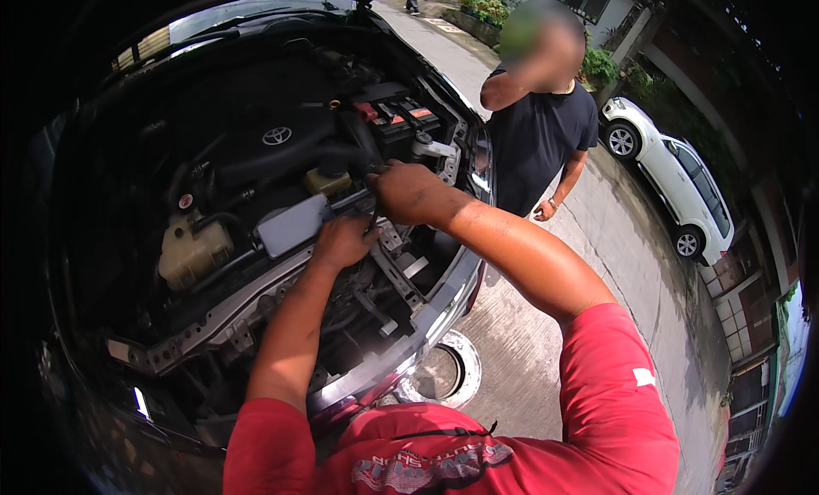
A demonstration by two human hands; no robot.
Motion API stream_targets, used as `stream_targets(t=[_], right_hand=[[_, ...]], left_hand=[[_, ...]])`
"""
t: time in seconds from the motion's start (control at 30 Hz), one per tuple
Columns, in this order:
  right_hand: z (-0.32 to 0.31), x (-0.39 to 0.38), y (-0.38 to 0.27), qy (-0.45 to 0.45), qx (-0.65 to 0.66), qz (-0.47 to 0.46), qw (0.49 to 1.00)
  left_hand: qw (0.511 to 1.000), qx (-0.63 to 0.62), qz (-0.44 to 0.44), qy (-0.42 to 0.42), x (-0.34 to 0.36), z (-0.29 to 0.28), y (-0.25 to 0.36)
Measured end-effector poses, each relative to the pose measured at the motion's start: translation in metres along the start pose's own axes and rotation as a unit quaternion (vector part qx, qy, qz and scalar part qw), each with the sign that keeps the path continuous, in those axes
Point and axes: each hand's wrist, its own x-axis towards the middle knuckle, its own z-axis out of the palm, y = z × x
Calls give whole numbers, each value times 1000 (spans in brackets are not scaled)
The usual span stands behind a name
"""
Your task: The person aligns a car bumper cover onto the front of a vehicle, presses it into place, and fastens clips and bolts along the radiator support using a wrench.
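Observation:
My right hand [409, 192] is closed, knuckles up, at the front of an open engine bay, beside a black duct [363, 141]. Just nearer and to its left, my left hand [344, 241] has its fingers curled at the front crossmember [247, 311]. A thin dark piece shows between the two hands; its kind is unclear, and the fingertips are mostly hidden. Left of my left hand lies a flat pale rectangular thing [294, 226]. A small yellowish reservoir with a black cap [328, 181] sits just beyond the hands.
A black engine cover [277, 141] fills the bay's middle, with a battery [405, 119] at right and a cream reservoir [194, 249] at left. A person in a dark shirt [537, 136] stands beside the car. A tire [444, 371] lies below the bumper; a white car [670, 179] is parked beyond.

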Motion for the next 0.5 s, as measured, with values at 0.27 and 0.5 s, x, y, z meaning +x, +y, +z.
stream_targets(t=[0.27,0.5], right_hand=[[-23,-4,-14,-161,35,104,981],[-11,9,-14,-128,22,80,988]], left_hand=[[999,6,16,48,-2,4,-4],[999,21,33,38,-3,6,-3]])
